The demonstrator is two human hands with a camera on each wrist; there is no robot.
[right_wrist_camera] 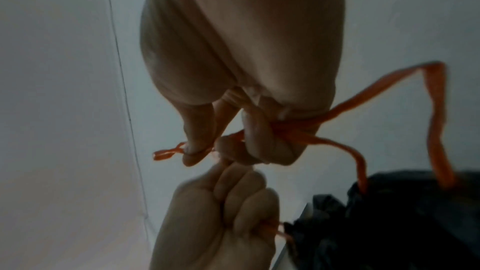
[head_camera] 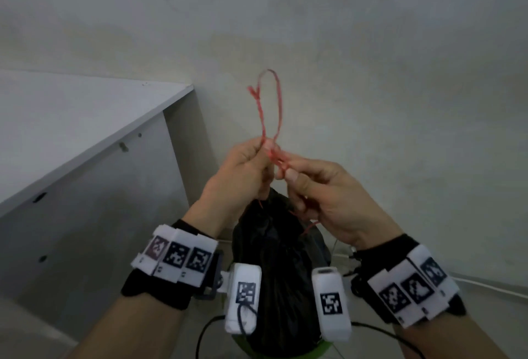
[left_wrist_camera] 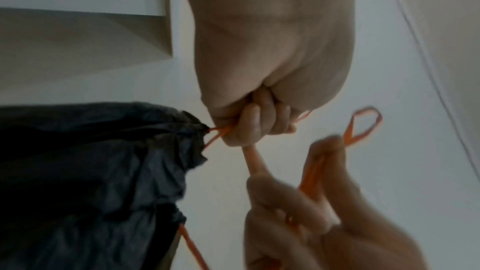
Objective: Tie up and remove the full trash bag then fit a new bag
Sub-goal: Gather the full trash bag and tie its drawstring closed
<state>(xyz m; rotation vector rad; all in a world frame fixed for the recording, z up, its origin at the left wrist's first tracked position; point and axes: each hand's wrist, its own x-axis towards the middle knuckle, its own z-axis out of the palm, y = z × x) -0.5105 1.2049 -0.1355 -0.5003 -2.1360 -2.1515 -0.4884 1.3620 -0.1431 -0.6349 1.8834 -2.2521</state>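
A full black trash bag hangs gathered under my hands, above a green bin at the bottom edge. Its red drawstring rises in a long loop above my fingers. My left hand grips the drawstring in a fist just above the bag's neck. My right hand pinches the crossed strands where they meet the left hand. In the right wrist view the drawstring wraps around the right hand's curled fingers and runs down into the bag.
A white desk stands at the left, with its side panel close to the bag. A pale wall fills the back. Cables lie on the floor at the right, beside the bag.
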